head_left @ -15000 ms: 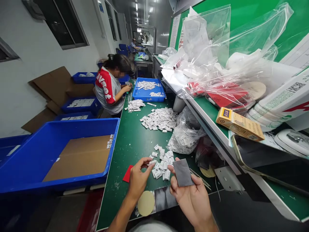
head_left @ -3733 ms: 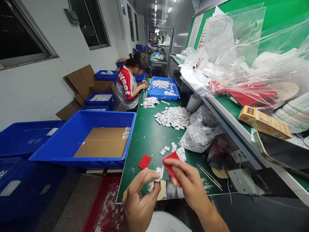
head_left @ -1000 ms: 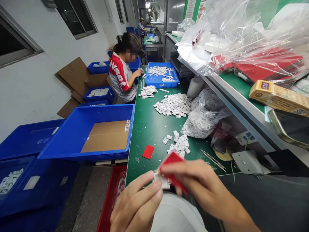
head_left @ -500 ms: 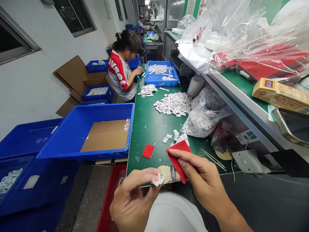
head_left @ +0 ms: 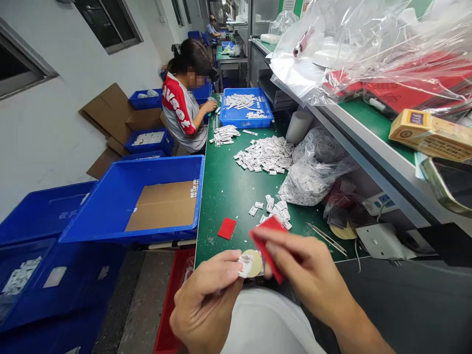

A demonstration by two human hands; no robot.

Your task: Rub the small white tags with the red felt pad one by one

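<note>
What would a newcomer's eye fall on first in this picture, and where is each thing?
Probably the red sheet in the right hand, lower centre, near the white part in the left hand. Beside the green tabletop, at left, a large blue bin holds brown cardboard. At upper right, crumpled clear plastic lies on the shelf.

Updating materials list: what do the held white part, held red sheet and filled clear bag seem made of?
White part: likely plastic, matte; opaque white, though blurred.
Red sheet: perhaps coated paper, matte; thin, flat, grain unreadable.
Clear bag: plastic film, glossy; see-through, bright creases.
</note>
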